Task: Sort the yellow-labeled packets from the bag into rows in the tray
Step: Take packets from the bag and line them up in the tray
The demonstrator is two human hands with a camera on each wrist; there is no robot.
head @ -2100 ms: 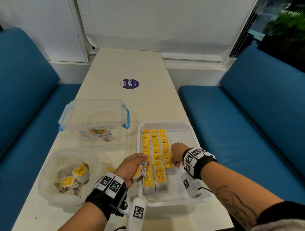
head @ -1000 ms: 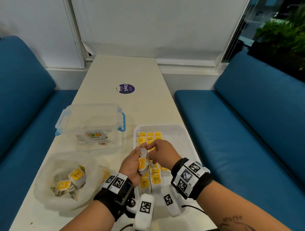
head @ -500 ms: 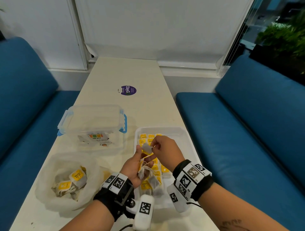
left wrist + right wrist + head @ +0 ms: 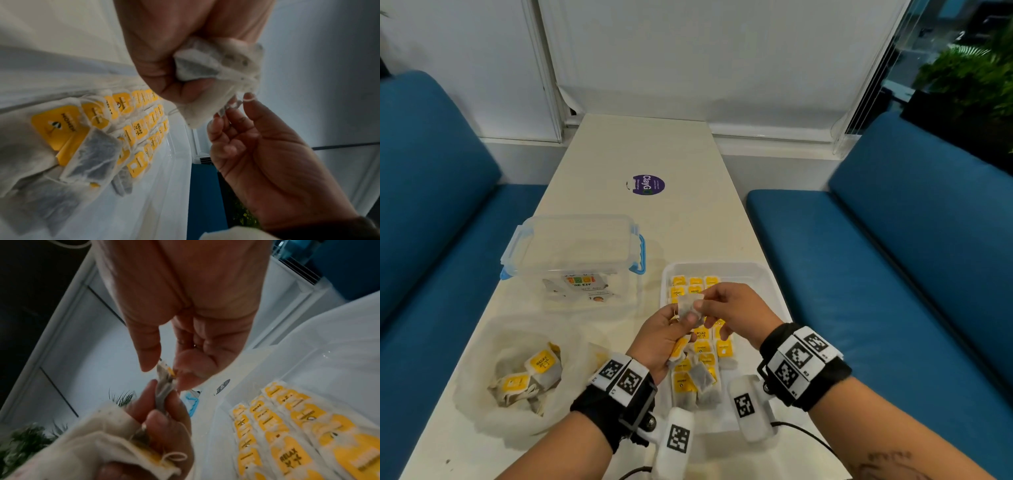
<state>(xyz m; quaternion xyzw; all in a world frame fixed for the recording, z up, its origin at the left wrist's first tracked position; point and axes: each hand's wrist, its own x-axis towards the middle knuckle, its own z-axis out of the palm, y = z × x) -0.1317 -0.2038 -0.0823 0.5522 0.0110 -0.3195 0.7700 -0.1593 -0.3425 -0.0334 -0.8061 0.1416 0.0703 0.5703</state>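
Above tray (image 4: 774, 284), hands pinch gauzy packet (image 4: 690, 308).

My head camera looks forward and down on the tabletop (image 4: 640, 154). Both wrist cameras sit very near the fingers (image 4: 224, 126), and all views share the tray (image 4: 774, 284) under them.

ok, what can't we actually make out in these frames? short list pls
- Row count in the tray: head view, both hands cover the middle rows.
- Face of the packet pinched between left hand and right hand: label not visible in any view.
- How many packets the left hand holds: fingers hide them in the left wrist view.
- Packets left in the bag: piled, translucent plastic blurs them.
- Small print on labels: too small.
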